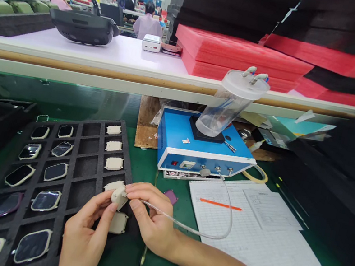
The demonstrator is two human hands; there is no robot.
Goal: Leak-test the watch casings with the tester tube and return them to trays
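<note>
The far shelf (pixel 119 55) carries a black device (pixel 81 26) at left and red foam (pixel 219 53) at right; nearer, at right, lie papers (pixel 257 245).

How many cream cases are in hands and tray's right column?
6: one case in the left hand, five down the right side of the black tray. More may be hidden.

Watch case (pixel 121 197): cream, small, with rounded corners, held tilted in your left hand (pixel 88 229)'s fingertips above the right side of the black foam tray (pixel 85 167).
Clear tube (pixel 181 227): thin, flexible, one end pinched in your right hand (pixel 153 218) beside the case, then looping right and far to the blue box (pixel 173 130).
</note>
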